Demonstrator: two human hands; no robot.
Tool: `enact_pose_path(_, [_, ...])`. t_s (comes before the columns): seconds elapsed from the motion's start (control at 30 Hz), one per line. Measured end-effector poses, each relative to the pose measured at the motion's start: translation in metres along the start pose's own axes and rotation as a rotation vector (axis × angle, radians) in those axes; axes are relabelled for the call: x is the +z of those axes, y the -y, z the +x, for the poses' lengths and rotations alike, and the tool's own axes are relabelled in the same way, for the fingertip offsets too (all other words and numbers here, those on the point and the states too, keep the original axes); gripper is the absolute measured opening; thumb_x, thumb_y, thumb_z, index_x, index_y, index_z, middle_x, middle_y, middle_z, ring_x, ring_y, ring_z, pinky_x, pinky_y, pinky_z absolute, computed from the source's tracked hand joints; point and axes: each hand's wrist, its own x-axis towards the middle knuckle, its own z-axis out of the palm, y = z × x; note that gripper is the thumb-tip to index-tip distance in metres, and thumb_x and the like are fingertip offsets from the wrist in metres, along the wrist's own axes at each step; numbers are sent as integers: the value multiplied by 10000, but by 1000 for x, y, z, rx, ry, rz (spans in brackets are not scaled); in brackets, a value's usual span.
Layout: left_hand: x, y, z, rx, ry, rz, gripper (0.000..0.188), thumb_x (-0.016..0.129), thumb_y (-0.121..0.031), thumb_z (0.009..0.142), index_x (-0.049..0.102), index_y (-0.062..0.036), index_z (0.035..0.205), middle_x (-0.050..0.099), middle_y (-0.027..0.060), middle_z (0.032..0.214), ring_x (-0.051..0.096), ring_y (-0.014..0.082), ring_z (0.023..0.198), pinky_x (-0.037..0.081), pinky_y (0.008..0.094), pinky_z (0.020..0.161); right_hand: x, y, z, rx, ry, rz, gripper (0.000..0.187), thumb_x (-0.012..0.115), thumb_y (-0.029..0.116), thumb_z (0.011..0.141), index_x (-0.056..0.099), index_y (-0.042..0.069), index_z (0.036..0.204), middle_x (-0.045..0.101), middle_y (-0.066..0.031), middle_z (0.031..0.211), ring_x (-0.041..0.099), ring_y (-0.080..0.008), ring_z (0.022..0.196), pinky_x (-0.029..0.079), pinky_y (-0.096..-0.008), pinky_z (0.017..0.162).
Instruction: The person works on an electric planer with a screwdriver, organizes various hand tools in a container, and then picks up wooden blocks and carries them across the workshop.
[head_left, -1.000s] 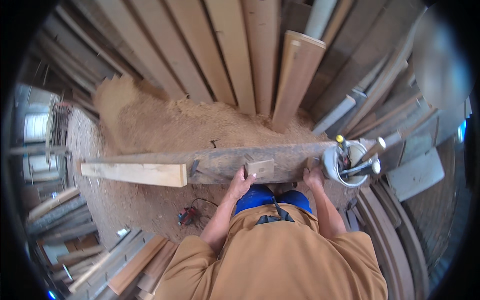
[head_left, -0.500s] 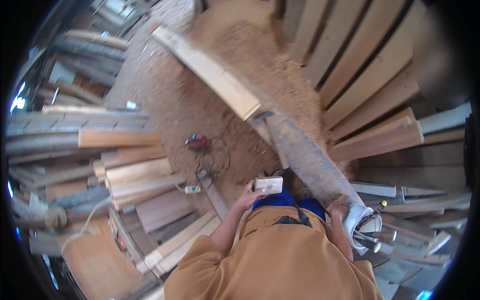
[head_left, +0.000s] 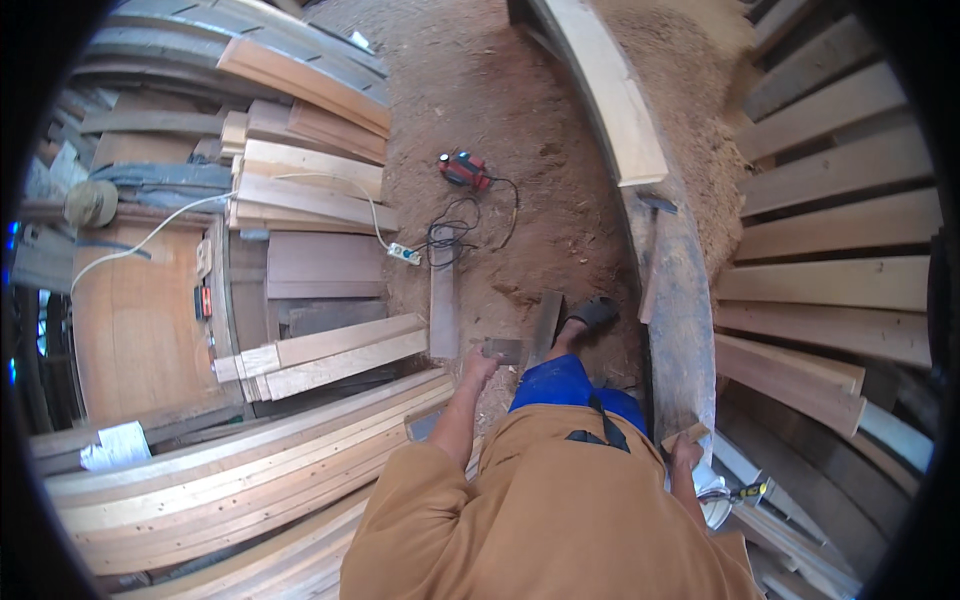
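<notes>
Stacked planks [head_left: 270, 475] fill the left side, and a dirt floor [head_left: 530, 150] runs up to the counter [head_left: 684, 340], a long heavy beam. A pale board [head_left: 612, 90] lies along its far part; a jolt to the beam could shift it. The bucket [head_left: 714, 508], partly hidden near the counter's close end, might tip if an arm bumped it. On the floor sits a red tool [head_left: 478, 172], its cord [head_left: 455, 238] loosely looped; a shoe [head_left: 597, 312] catching that could drag the tool. The hammer [head_left: 650, 268] lies with its handle by the counter's edge, so a brush may knock it off. The left grip [head_left: 480, 366] pinches the block [head_left: 507, 351] above the floor; held by one end, it could twist or slip. The right grip [head_left: 686, 456] is at a wood piece [head_left: 686, 434]; I cannot tell whether it is closed.
</notes>
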Motion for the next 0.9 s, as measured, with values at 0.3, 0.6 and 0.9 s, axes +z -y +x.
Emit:
enact_pose_path(0.3, [-190, 72, 56, -124, -577, 117, 526, 799, -254, 796, 635, -41, 1248, 716, 161, 1037, 684, 313, 998, 537, 469, 858, 6, 9, 0, 36, 68, 80, 513, 626, 255, 875, 645, -177, 1151, 715, -275, 1106, 716, -367, 1014, 551, -420, 891])
enact_pose_path(0.6, [-220, 82, 83, 164, -123, -621, 325, 722, -248, 866, 649, -48, 1111, 604, 10, 722, 590, 199, 625, 477, 377, 493, 18, 12, 8, -106, 155, 146, 586, 660, 281, 864, 605, -210, 1178, 699, -280, 1138, 713, -353, 1012, 557, -408, 872])
enact_pose_path(0.9, [25, 4, -59, -265, 341, 18, 251, 541, -351, 990, 610, -150, 1125, 635, 103, 896, 637, 257, 808, 525, 457, 713, 2, -23, 7, 13, 59, 325, 528, 671, 210, 846, 607, -161, 1216, 690, -276, 1157, 696, -367, 1055, 545, -409, 907])
